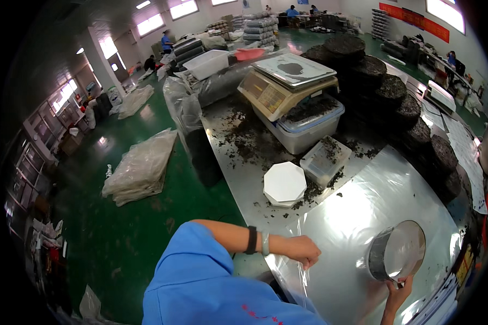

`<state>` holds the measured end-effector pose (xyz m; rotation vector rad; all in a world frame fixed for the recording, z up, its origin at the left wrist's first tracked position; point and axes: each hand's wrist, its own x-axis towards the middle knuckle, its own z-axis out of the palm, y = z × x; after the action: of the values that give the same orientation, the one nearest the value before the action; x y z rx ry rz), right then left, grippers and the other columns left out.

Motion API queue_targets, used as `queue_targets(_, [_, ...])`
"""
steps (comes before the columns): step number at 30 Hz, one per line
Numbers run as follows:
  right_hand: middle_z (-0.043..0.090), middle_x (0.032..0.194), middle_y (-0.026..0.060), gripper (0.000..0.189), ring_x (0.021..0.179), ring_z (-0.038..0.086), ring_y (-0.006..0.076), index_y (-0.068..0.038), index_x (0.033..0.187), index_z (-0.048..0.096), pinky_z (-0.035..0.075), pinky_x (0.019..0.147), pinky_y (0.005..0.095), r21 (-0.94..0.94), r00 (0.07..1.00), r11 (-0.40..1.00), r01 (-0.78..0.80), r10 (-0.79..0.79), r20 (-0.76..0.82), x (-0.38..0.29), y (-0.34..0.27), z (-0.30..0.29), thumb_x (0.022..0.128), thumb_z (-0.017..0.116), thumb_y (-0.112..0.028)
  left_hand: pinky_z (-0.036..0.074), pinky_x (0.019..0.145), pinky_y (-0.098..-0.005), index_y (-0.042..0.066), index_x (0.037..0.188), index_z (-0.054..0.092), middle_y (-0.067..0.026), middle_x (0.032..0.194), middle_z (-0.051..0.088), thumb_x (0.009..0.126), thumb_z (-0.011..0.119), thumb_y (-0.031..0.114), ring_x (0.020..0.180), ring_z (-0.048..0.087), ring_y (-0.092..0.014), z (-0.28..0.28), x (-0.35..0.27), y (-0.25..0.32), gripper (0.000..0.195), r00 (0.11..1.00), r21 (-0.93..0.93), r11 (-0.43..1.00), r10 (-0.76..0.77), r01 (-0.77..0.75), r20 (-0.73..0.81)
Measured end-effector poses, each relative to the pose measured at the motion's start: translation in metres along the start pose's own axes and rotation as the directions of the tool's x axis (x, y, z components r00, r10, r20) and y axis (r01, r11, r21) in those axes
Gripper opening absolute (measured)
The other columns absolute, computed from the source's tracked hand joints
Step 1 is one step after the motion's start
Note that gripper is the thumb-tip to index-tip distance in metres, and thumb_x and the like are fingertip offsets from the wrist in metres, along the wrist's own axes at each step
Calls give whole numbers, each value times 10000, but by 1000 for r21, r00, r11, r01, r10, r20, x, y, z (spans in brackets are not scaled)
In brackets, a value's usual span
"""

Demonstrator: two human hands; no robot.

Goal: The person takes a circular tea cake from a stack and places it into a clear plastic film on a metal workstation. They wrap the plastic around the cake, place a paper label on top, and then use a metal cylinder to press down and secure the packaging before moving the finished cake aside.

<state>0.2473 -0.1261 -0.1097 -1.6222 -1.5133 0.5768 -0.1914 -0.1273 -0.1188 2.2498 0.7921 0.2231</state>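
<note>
My left hand (303,249), with a dark band and a pale bangle at the wrist, is closed at the near left edge of a clear plastic film (329,280). Folds of the film run above and below its fingers, and it appears pinched there. The film lies over the shiny metal tabletop (238,178). At the right, my right hand (399,286) grips the lower rim of a round, open metal ring mould (377,256), tilted above the film. A stack of white octagonal sheets (284,182) lies beyond my left hand.
A weighing scale (288,87) stands on a lidded plastic box (299,136). Beside it sits a small clear tub (325,160) among dark crumbs. Dark pressed round cakes (415,118) are piled along the right. Folded plastic sheeting (142,170) lies on the green floor; people work farther back.
</note>
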Motion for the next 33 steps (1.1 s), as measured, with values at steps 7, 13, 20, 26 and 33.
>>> queue_targets(7, [554, 963, 133, 439, 770, 600, 270, -48, 857, 554, 553, 729, 370, 210, 949, 972, -107, 37, 313, -122, -82, 0, 546, 863, -67, 529, 698, -397, 63, 961, 683, -95, 840, 739, 972, 578, 351, 713, 697, -244, -42, 110, -39, 306, 1000, 86, 996, 2, -2, 3])
queue_targets(13, [591, 1052, 155, 643, 870, 639, 328, -67, 1140, 570, 546, 739, 416, -34, 973, 999, 36, -27, 228, -108, -65, 27, 598, 895, -182, 458, 534, -231, 50, 853, 615, -27, 726, 674, 980, 599, 235, 646, 624, -78, -171, 121, 112, 225, 998, -587, 807, -43, 66, 53])
queue_targets(20, [252, 1561, 303, 925, 1298, 487, 470, -46, 1474, 401, 515, 954, 473, -185, 972, 956, 229, -213, 102, -20, -29, 7, 713, 857, -307, 511, 646, -243, 42, 905, 697, -38, 797, 710, 966, 654, 236, 701, 658, -98, -122, 85, 24, 207, 811, -489, 735, -140, 470, 568])
queue_targets(26, [371, 1513, 250, 636, 1400, 357, 433, -50, 1474, 415, 277, 1137, 538, 262, 469, 954, -144, -167, 867, -125, -99, -35, 939, 595, -344, 531, 732, -256, 49, 935, 746, -17, 867, 737, 945, 696, 294, 789, 686, -102, -71, 81, 5, 250, 672, -221, 814, -255, 538, 695])
queue_targets(33, [579, 1302, 241, 610, 1188, 565, 378, -24, 1328, 552, 453, 985, 482, -637, 831, 761, 119, 275, 484, -23, 4, -104, 872, 708, -398, 540, 727, -264, 43, 983, 755, -21, 900, 759, 917, 722, 287, 786, 697, -114, -53, 43, -1, 254, 695, -218, 759, -387, 613, 606])
